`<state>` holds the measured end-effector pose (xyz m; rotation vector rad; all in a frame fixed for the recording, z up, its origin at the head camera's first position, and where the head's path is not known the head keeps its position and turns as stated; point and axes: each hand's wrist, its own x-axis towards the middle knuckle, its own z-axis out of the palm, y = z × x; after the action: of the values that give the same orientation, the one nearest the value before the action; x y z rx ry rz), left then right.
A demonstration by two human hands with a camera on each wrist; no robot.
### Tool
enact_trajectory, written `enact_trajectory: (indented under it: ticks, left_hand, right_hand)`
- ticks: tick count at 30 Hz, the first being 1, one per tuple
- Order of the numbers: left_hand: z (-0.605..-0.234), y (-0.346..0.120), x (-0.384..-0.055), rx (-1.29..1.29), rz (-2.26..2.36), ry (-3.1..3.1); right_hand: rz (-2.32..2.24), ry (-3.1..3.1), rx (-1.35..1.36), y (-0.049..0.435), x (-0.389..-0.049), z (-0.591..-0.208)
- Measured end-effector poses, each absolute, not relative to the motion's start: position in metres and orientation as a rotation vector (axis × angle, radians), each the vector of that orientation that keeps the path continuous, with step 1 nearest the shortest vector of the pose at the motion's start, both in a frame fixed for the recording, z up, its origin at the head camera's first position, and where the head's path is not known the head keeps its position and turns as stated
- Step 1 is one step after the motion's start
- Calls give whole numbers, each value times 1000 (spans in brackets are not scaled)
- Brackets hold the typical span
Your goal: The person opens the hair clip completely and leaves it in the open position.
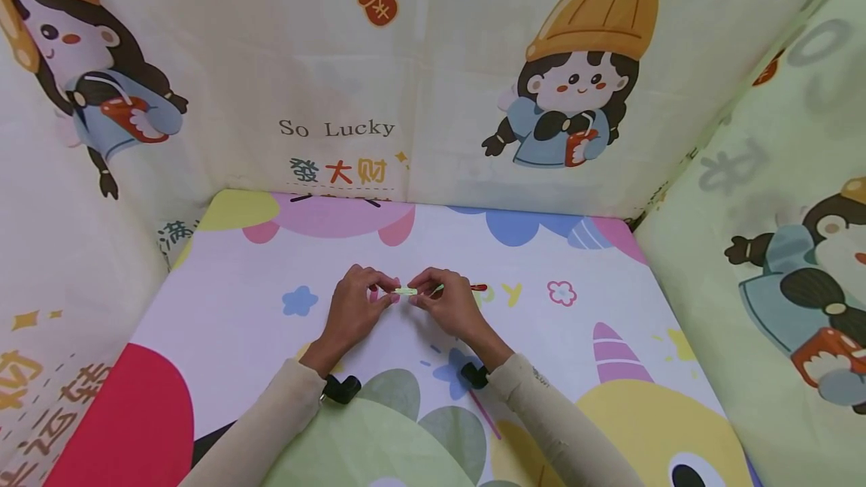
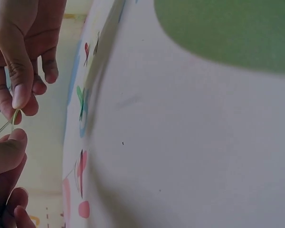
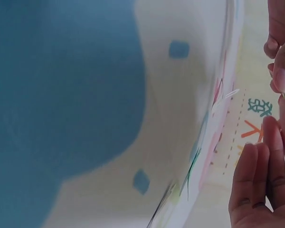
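Both hands meet over the tabletop in the head view. My left hand pinches one end of a short, pale green strand between thumb and fingertips. At its other end, my right hand pinches it in the same way. Up close in the left wrist view, the strand bends in a thin loop between the fingertips, and a slim, pointed piece sticks out beside it. Whether the two are joined, I cannot tell. In the right wrist view, the fingers mostly hide the strand.
Beyond the hands lie thin thread-like bundles: a green one, a red one and a dark pink one. A whitish strand lies there too. A printed cloth covers the table; patterned curtains enclose it.
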<state>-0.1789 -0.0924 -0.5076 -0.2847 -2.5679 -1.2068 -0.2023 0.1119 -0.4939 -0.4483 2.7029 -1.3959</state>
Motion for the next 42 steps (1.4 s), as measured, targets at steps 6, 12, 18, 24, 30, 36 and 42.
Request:
enact_trajectory:
  ticks: [6,12,18,24,30,36,42]
  left_hand:
    - [-512,-91,-178,-300,-1135,-2618]
    - [-518,-91,-177,-349,-1040,-2662]
    - [-524,-90,-177,-382,-956,-2727]
    - [-523,-87,-176,-399,-944,-2760]
    - [-522,-86,-175,-408,-935,-2782]
    - [-524,-85,-175,-384,-920,-2823]
    - [-523,-83,-175,-381,-908,-2850]
  right_hand:
    - [-1269,2787,-450,112,-201,-495]
    - [-1154,2840,-500,113,-201,-497]
    - [-1033,2849,-526,111,-200,-501]
    - [-986,2837,-518,109,-198,-502]
    - [-947,2839,-505,108,-198,-502]
    - [-940,2831,-480,108,-197,-504]
    - [-921,2827,-455,108,-196,-504]
